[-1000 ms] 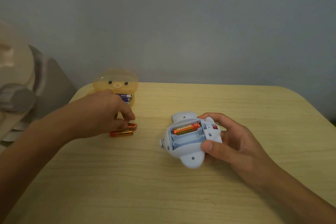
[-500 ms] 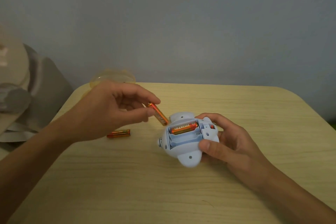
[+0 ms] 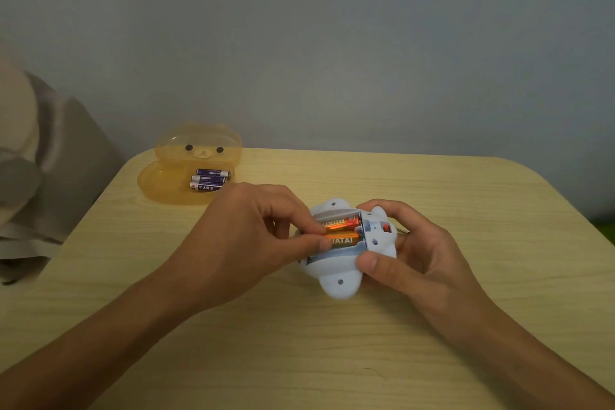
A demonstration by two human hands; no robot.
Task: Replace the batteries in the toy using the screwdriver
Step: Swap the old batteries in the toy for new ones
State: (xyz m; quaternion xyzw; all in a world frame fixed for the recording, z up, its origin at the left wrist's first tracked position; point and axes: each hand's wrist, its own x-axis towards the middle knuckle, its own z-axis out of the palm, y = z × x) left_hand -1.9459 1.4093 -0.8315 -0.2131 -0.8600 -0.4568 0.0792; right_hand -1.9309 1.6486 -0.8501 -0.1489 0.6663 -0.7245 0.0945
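A pale blue toy [image 3: 342, 280] lies belly-up at the table's middle with its battery bay uncovered. My right hand [image 3: 419, 250] grips the toy from the right side. Two orange batteries sit in the bay: one at the far side [image 3: 342, 222], and a second one [image 3: 342, 239] below it, which the thumb and fingers of my left hand [image 3: 253, 236] pinch at its left end. A thin metal tip [image 3: 403, 232] pokes out behind my right hand; I cannot tell what it belongs to.
An open orange bear-shaped case [image 3: 173, 186] stands at the far left of the wooden table [image 3: 332, 349], holding three purple batteries [image 3: 208, 180]. A grey and beige chair [image 3: 40, 156] is off the left edge. The wall runs behind the table.
My left hand lifted an orange battery from the table near the case, carried it right and set it into the toy's bay. The other loose orange battery is now hidden.
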